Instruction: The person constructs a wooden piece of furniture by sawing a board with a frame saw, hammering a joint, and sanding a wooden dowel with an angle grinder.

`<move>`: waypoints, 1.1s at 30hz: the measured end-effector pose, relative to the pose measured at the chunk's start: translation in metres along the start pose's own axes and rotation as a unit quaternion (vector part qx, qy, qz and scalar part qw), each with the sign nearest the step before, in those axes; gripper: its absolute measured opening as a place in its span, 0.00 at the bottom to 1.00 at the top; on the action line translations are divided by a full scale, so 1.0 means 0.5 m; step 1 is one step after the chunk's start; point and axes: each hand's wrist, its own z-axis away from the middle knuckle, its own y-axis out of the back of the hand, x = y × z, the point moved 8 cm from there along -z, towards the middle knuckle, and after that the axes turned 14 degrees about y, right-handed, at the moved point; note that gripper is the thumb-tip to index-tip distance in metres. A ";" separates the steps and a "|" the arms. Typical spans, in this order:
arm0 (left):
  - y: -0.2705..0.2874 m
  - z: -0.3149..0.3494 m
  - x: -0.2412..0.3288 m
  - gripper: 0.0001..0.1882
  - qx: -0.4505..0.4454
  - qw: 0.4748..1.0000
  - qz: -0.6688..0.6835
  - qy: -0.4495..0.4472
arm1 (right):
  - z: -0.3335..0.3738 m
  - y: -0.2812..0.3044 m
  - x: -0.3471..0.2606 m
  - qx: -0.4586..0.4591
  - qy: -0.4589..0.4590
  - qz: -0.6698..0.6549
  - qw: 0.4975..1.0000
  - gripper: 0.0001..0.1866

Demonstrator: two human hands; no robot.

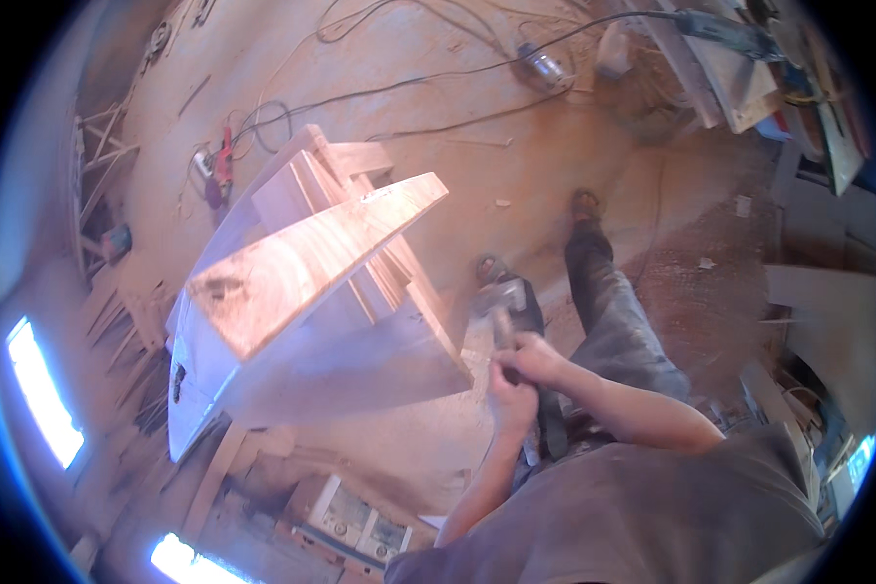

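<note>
My right hand [537, 358] is closed around the handle of a hammer [503, 326]; its grey metal head points away from me, over my leg. Just below it, my left hand [514, 401] is closed too, its fingers close against the right hand. A small dark thing shows between the hands, too small to name. To the left of my hands stands a large wooden piece [331, 253] built of boards, with a wide tapered plank across its top. A dark knot marks the plank's near end.
Power cords [409, 83] snake across the dusty floor. A corded power tool [545, 66] and a red tool [224, 161] lie there. Another tool [725, 34] rests on boards at far right. Scrap wood [131, 311] piles up at left, and a box-like machine [355, 521] stands at near left.
</note>
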 end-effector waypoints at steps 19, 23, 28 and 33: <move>0.590 -0.005 0.726 0.34 0.209 0.920 -0.240 -0.228 | -0.037 0.202 -0.486 0.042 0.279 -0.139 0.949 0.19; 0.587 -0.017 0.721 0.36 0.194 0.935 -0.223 -0.196 | -0.057 0.171 -0.505 0.005 0.247 -0.083 0.965 0.19; 0.598 -0.015 0.704 0.37 0.165 0.953 -0.177 -0.184 | -0.057 0.174 -0.509 0.001 0.228 -0.092 0.969 0.19; 0.597 -0.018 0.703 0.36 0.170 0.956 -0.163 -0.175 | -0.064 0.159 -0.529 -0.008 0.249 -0.073 0.966 0.19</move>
